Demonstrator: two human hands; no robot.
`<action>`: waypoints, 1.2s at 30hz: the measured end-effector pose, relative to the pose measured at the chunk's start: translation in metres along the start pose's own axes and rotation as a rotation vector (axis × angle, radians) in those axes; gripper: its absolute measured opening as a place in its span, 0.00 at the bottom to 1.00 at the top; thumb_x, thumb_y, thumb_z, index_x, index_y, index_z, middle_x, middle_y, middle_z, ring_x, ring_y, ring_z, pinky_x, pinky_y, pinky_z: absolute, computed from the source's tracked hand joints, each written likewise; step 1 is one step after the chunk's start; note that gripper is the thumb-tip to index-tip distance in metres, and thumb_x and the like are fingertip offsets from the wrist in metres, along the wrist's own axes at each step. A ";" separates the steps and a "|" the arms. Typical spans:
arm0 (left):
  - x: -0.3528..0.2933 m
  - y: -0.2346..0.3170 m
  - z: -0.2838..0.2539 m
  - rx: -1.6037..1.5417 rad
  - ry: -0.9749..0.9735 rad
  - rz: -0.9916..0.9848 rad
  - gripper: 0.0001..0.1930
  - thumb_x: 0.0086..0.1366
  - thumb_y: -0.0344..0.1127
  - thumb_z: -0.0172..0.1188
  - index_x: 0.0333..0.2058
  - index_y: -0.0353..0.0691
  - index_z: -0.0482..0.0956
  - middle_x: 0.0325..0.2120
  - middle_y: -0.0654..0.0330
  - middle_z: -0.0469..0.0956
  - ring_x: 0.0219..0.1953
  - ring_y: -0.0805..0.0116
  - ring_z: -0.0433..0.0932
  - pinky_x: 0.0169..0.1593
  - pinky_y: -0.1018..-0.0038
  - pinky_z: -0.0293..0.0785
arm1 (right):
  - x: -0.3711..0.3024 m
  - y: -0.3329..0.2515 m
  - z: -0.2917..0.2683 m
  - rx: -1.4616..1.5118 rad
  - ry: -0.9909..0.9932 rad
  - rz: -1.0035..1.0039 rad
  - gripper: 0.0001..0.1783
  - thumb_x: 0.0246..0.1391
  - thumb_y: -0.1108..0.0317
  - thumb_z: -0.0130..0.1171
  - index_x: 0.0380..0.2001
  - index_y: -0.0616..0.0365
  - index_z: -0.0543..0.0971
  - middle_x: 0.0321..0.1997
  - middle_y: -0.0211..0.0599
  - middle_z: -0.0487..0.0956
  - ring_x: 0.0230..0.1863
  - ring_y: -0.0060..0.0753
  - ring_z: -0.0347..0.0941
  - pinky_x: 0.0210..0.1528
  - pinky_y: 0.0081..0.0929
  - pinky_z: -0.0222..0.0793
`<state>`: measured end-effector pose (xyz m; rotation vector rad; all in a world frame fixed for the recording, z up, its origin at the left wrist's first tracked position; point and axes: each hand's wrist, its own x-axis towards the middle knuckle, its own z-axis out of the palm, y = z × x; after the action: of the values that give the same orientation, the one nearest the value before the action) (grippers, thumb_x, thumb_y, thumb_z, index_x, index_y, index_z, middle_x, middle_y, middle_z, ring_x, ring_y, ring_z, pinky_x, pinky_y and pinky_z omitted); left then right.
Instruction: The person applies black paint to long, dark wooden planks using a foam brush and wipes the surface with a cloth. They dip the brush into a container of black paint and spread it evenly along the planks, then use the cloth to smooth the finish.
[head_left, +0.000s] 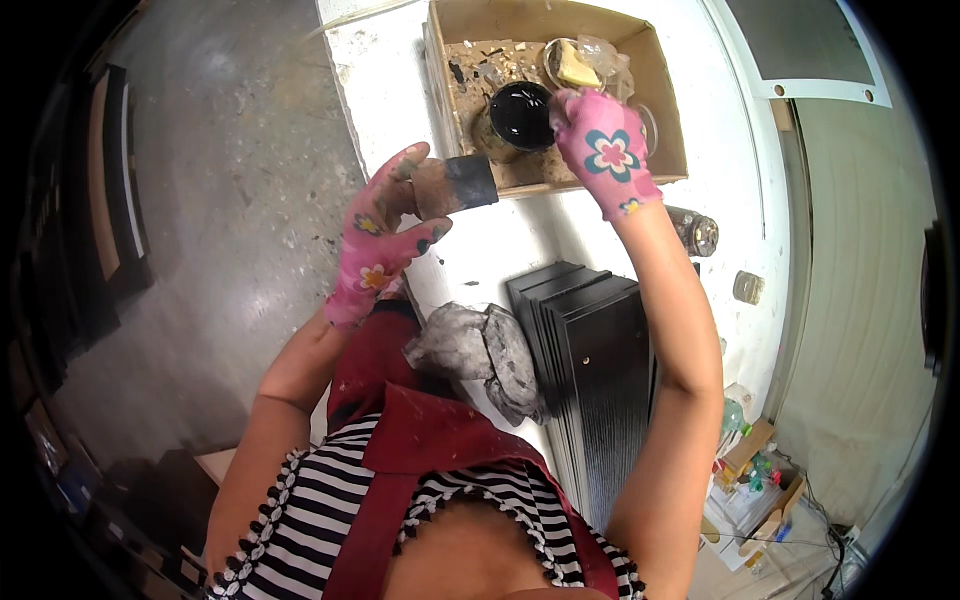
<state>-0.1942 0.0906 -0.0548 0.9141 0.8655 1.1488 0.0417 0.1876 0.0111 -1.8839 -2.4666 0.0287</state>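
My left hand [375, 235], in a pink flowered glove, is closed around a brown block with a black end [455, 187]. Its black end points right, at the near edge of a cardboard box [640, 60]. Inside the box stands a cup of glossy black liquid [521, 115]. My right hand [605, 145], gloved alike, has its fingers closed at the cup's right rim; the fingertips are partly hidden. Just beyond those fingers lies a yellow sponge-like piece [578, 66] in a round container, beside crumpled clear plastic [612, 70].
Black boards [600, 350] are stacked on the white table [380, 90], close to my body. A stained grey rag [470, 345] lies left of them. Right of my forearm are a dark jar [697, 232] and a small clear container [747, 287]. Concrete floor [240, 200] lies left.
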 end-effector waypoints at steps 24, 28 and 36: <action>0.065 0.007 0.009 0.953 0.092 0.503 0.33 0.41 0.42 0.76 0.50 0.43 0.77 0.45 0.60 0.77 0.50 0.63 0.73 0.55 0.69 0.68 | -0.037 0.025 -0.002 0.520 -0.044 0.253 0.13 0.55 0.63 0.55 0.41 0.54 0.81 0.35 0.48 0.80 0.39 0.50 0.76 0.44 0.37 0.71; 0.070 0.004 0.014 0.836 0.090 0.494 0.34 0.42 0.41 0.76 0.51 0.44 0.77 0.41 0.59 0.78 0.45 0.68 0.73 0.49 0.73 0.71 | -0.045 0.027 -0.002 0.458 -0.060 0.260 0.13 0.54 0.63 0.55 0.42 0.53 0.81 0.34 0.49 0.80 0.37 0.50 0.77 0.42 0.37 0.71; 0.071 0.003 0.017 0.616 0.082 0.330 0.34 0.44 0.31 0.75 0.54 0.39 0.75 0.27 0.72 0.66 0.25 0.84 0.59 0.29 0.88 0.57 | -0.054 0.039 0.006 0.828 -0.035 0.419 0.14 0.54 0.65 0.58 0.43 0.58 0.81 0.26 0.39 0.80 0.29 0.34 0.75 0.36 0.29 0.70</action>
<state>-0.1657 0.1581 -0.0522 1.5668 1.1973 1.2245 0.0928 0.1458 0.0024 -1.8995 -1.5967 0.9278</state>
